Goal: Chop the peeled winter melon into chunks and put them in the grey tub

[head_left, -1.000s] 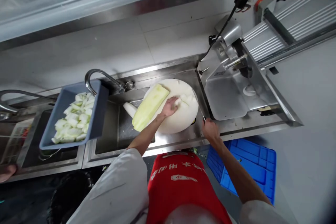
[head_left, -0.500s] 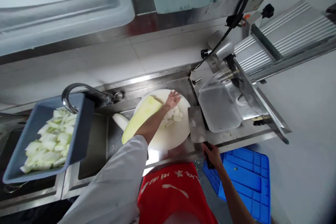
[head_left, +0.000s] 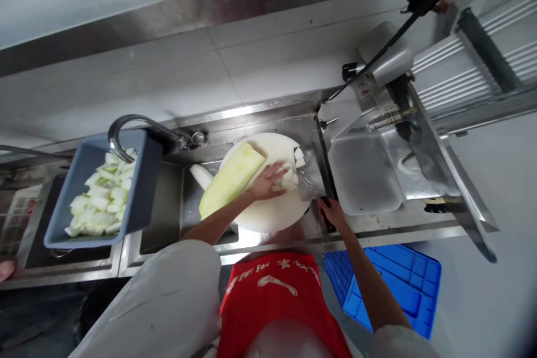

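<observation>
On the round white cutting board (head_left: 268,218), my left hand (head_left: 267,182) lies with fingers spread against the left side of a pile of white cut chunks (head_left: 289,178). My right hand (head_left: 330,211) grips the dark handle of a cleaver (head_left: 311,176). The cleaver's broad blade is at the board's right edge, beside the chunks, with a few pieces near its upper end. A large pale green peeled gourd (head_left: 230,179) rests on the board's left part. Another white peeled piece (head_left: 201,177) sticks out to the left of it.
A blue-grey bin (head_left: 140,196) of cut chunks stands over the sinks at left, under a curved faucet (head_left: 138,117). A metal slicer (head_left: 364,173) is at right. Blue crates (head_left: 394,291) lie below. Another person's hand (head_left: 6,269) shows at far left.
My left hand has moved down and left, to the side of the chunks. The cleaver has shifted onto the board's right edge, near the chunks. The camera view has shifted.
</observation>
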Action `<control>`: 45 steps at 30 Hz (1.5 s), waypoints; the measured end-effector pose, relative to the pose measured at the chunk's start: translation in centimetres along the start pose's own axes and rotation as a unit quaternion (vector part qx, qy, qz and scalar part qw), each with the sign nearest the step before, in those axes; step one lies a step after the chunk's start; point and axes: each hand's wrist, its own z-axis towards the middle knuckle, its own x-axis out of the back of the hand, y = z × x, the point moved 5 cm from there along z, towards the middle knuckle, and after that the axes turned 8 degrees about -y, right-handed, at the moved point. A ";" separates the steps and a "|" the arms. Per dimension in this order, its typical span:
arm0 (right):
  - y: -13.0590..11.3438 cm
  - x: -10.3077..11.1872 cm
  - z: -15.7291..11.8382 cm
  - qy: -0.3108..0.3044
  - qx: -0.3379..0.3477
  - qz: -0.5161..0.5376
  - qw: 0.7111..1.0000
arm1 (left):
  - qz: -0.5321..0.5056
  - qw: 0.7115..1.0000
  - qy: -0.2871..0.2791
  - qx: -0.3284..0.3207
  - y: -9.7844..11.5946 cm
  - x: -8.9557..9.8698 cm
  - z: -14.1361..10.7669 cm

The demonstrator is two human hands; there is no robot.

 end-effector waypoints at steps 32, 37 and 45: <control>-6.5 -15.7 -11.9 -0.008 0.071 -0.061 0.996 | -0.064 0.948 0.284 0.129 7.2 1.7 -8.8; -11.3 -25.4 -11.6 -0.124 0.095 -0.053 0.986 | -0.021 0.911 0.356 0.209 2.6 7.3 -19.8; -23.3 -50.6 -7.5 -0.306 0.150 -0.135 0.930 | -0.014 0.790 0.503 0.350 -14.2 14.8 -43.5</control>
